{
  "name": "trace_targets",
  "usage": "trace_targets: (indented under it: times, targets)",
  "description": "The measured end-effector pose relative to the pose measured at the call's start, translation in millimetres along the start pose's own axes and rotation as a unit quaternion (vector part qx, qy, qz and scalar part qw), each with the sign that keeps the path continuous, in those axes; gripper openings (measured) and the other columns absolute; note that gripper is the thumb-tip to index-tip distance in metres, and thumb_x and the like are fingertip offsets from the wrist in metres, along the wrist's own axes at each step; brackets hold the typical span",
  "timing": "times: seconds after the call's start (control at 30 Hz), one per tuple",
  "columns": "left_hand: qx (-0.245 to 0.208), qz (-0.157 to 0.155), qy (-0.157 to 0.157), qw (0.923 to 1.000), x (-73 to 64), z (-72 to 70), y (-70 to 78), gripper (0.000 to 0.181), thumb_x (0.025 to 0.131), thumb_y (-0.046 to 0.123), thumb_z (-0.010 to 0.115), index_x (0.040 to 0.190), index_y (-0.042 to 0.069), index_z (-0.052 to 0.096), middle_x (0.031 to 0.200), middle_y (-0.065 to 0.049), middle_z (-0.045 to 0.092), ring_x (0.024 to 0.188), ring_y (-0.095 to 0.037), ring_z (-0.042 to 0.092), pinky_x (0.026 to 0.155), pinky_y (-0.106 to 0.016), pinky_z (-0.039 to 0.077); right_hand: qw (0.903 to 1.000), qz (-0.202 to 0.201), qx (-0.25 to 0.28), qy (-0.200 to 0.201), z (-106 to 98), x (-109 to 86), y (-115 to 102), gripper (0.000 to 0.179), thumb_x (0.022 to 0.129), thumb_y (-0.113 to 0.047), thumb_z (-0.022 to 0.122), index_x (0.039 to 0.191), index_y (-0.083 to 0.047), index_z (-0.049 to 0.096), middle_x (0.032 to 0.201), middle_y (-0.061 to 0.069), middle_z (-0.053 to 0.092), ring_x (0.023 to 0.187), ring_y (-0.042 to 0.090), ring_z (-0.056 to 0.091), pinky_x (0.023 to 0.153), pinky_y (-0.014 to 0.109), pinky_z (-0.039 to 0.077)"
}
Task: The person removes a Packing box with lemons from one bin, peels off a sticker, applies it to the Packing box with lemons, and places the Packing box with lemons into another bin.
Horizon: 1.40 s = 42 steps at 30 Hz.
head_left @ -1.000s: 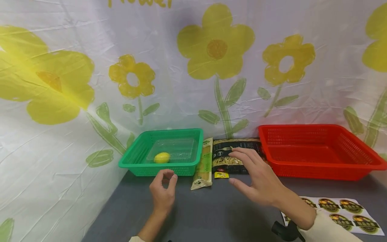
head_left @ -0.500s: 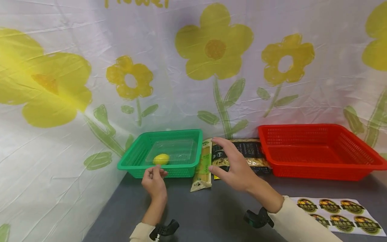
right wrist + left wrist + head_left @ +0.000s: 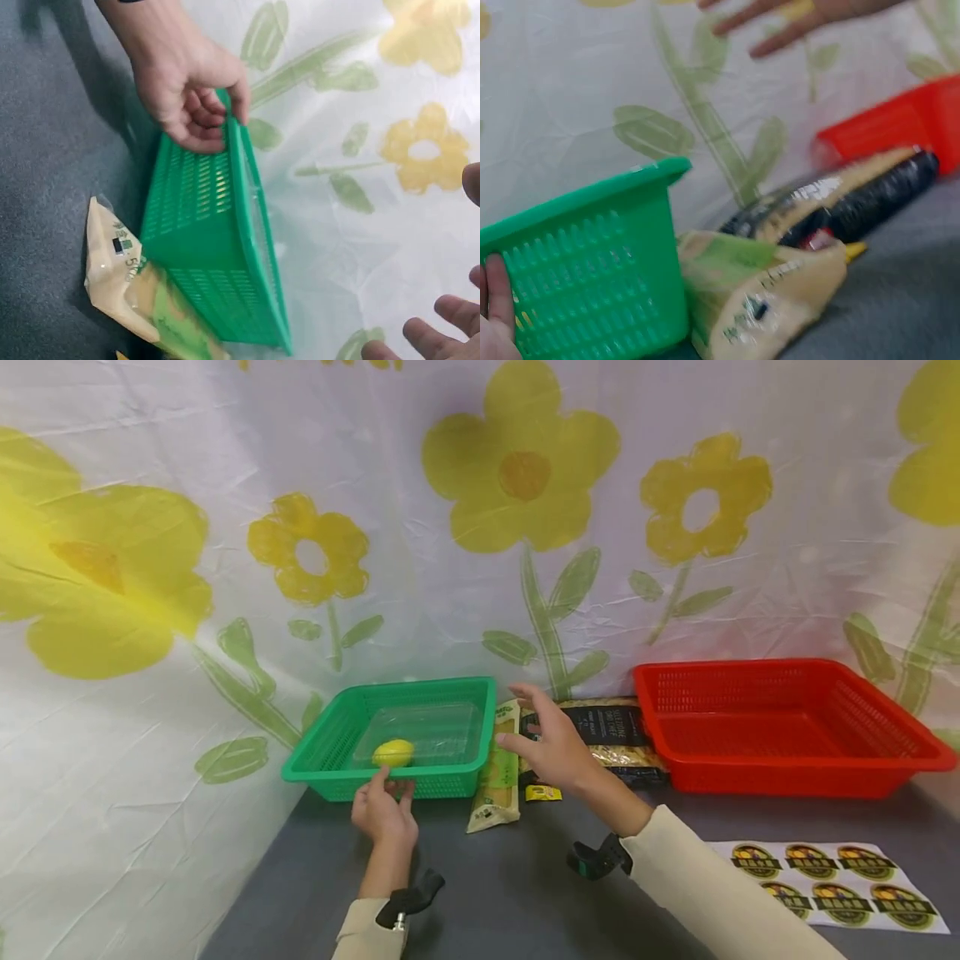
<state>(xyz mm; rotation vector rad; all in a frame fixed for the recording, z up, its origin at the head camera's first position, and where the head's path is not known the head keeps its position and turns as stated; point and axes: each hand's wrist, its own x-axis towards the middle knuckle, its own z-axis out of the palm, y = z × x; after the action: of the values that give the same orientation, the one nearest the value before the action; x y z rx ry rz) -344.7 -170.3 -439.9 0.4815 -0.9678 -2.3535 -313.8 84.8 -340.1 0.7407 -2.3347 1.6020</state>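
My left hand [image 3: 386,814] grips the front rim of the green basket [image 3: 307,768], thumb over the rim and fingers against the outer wall, as the right wrist view shows. Inside the basket lie a lemon [image 3: 393,752] and a clear plastic box [image 3: 442,727]. My right hand [image 3: 551,743] hovers with spread fingers, holding nothing, to the right of the basket. Beneath it in the head view are a long pale packet with a green label [image 3: 498,777] and a black-and-gold bag [image 3: 600,727].
A small yellow sachet [image 3: 543,793] lies in front of the bag. At the right stands a red basket [image 3: 795,777]. A sheet of round stickers [image 3: 832,885] lies on the dark table [image 3: 510,893], with a flower-printed cloth [image 3: 420,635] hanging behind.
My left hand has moved forward and taken hold of the green basket's front rim. My right hand has moved left, from over the black-and-gold bag towards the green basket.
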Motion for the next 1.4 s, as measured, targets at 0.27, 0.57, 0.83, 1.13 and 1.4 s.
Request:
trace_targets:
  times: [0.27, 0.57, 0.83, 1.13, 1.4]
  targets:
    - [-0.054, -0.017, 0.003, 0.9984, 10.0, 0.0, -3.6, 0.027, 0.094, 0.012, 0.072, 0.091, 0.009, 0.045, 0.094, -0.007, 0.055, 0.080, -0.019, 0.059, 0.085, -0.037, 0.057, 0.9945, 0.072, 0.077, 0.005, 15.0, 20.5, 15.4, 0.065, 0.099, -0.024, 0.064, 0.156, -0.018, 0.032, 0.161, 0.007, 0.034, 0.148, 0.033, 0.033, 0.110, 0.057, 0.040]
    - [-0.087, 0.035, -0.003, 0.9956, 6.8, -3.6, -20.5, 0.031, 0.095, 0.013, 0.071, 0.097, 0.010, 0.041, 0.100, -0.007, 0.051, 0.077, -0.018, 0.056, 0.078, -0.035, 0.054, 0.9765, 0.154, 0.150, 0.001, 54.7, 53.7, 27.6, 0.064, 0.101, -0.022, 0.061, 0.158, -0.014, 0.031, 0.161, 0.015, 0.031, 0.132, 0.036, 0.050, 0.104, 0.053, 0.045]
    - [-0.089, 0.049, 0.018, 0.9947, 6.8, -0.8, -20.3, 0.027, 0.096, 0.008, 0.069, 0.094, 0.008, 0.042, 0.096, -0.007, 0.050, 0.072, -0.019, 0.055, 0.069, -0.034, 0.053, 0.9641, 0.238, 0.114, 0.029, 92.3, 79.7, 19.3, 0.074, 0.101, -0.038, 0.059, 0.161, -0.011, 0.026, 0.164, 0.014, 0.029, 0.146, 0.039, 0.036, 0.114, 0.058, 0.035]
    - [-0.105, 0.034, 0.013, 0.9938, 9.5, -2.5, -11.6, 0.030, 0.095, 0.006, 0.070, 0.090, 0.008, 0.041, 0.102, -0.010, 0.048, 0.069, -0.020, 0.054, 0.069, -0.037, 0.052, 0.9614, 0.268, 0.035, 0.050, 124.3, 99.8, 27.2, 0.081, 0.103, -0.038, 0.053, 0.161, -0.001, 0.012, 0.165, 0.020, 0.024, 0.147, 0.039, 0.033, 0.111, 0.055, 0.039]
    - [-0.116, 0.017, 0.011, 0.9930, 9.8, -0.1, -13.8, 0.032, 0.094, 0.006, 0.071, 0.090, 0.008, 0.039, 0.106, -0.010, 0.047, 0.072, -0.019, 0.054, 0.073, -0.036, 0.052, 0.9509, 0.306, 0.024, 0.043, 127.1, 117.3, 38.1, 0.079, 0.103, -0.029, 0.048, 0.160, 0.004, 0.004, 0.087, 0.015, 0.058, 0.049, 0.016, 0.029, 0.050, 0.036, 0.035]
